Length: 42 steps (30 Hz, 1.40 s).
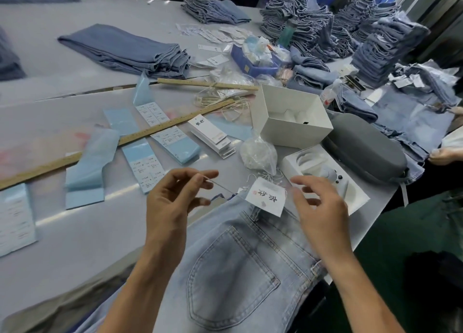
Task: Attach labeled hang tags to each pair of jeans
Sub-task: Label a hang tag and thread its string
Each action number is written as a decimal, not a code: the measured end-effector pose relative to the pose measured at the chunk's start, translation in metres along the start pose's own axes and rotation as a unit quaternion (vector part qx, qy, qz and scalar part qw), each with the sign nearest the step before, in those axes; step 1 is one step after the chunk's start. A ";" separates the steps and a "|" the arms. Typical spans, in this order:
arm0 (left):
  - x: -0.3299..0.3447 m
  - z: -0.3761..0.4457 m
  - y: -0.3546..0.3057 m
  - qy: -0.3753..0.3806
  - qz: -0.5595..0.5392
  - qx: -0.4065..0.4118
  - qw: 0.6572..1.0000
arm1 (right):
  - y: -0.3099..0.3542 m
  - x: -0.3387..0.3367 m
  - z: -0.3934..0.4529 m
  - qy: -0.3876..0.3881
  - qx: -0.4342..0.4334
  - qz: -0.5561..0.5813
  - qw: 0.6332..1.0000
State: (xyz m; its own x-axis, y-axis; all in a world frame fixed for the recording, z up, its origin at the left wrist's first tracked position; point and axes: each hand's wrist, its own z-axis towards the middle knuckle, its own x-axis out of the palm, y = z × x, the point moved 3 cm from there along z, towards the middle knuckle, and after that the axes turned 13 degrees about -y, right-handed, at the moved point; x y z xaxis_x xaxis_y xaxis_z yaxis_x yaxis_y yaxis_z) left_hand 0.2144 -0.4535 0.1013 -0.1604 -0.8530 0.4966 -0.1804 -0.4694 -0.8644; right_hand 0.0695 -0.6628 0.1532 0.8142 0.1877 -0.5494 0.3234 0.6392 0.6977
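A pair of light blue jeans (233, 265) lies back pocket up at the table's near edge. A white hang tag (266, 196) with black characters hangs over its waistband. My left hand (175, 197) pinches a thin pale string (223, 186) that runs toward the tag. To the tag's right hovers my right hand (318, 205), fingers loosely curled; whether it holds the string's other end I cannot tell. A stack of white hang tags (213, 135) lies further back, beside blue label sheets (147, 167).
A clear bag of strings (259, 153), an open white box (292, 118), a white tray (325, 175) and a grey case (368, 147) crowd the right. Two wooden rulers (150, 135) cross the table. Stacks of folded jeans (313, 29) stand behind. Another person's hand (444, 155) is at far right.
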 end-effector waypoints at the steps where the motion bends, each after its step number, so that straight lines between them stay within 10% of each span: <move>1: 0.001 0.001 -0.003 0.001 -0.006 -0.001 1.000 | -0.004 0.004 0.006 0.049 0.016 -0.009 0.999; 13: 0.031 -0.005 0.011 0.054 -0.029 -0.016 0.998 | -0.002 0.024 -0.015 0.166 -0.127 -0.083 0.974; 21: 0.051 -0.013 0.010 0.138 0.034 0.053 0.988 | 0.001 0.016 -0.012 0.169 0.014 -0.005 0.985; 29: 0.055 -0.025 0.017 0.132 0.142 0.089 0.977 | 0.023 -0.003 -0.010 0.272 0.186 0.232 0.915; 42: 0.046 -0.029 0.026 0.136 0.202 0.145 0.959 | 0.010 0.011 -0.026 0.259 0.147 0.161 0.941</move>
State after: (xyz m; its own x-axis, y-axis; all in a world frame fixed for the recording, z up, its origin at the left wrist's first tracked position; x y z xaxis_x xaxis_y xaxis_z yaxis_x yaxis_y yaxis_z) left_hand 0.1740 -0.4982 0.1035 -0.4144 -0.9060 0.0856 0.2201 -0.1911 -0.9566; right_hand 0.0695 -0.6355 0.1419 0.5736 0.7234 -0.3842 0.2805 0.2673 0.9219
